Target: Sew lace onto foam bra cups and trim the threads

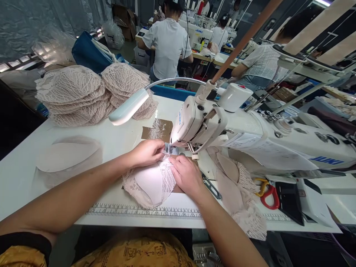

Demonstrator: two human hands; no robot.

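Observation:
A pale pink lace bra cup (149, 184) lies on the sewing machine bed, its upper edge at the presser foot (170, 149). My left hand (148, 152) is closed, thumb and fingers pinching the cup's edge just left of the needle. On the other side, my right hand (185, 174) grips the lace edge with bent fingers, close to the needle area. The fingertips of both hands partly hide the seam. Above them stands the head of the white sewing machine (185, 120).
Stacks of lace cups (72, 92) stand at the back left. Sheer cut pieces (68, 155) lie at left. Right of my hands are small metal thread snips (210, 185), more lace pieces (233, 185) and red-handled scissors (269, 196). A lamp (129, 107) overhangs the table. Co-workers (169, 44) sit beyond.

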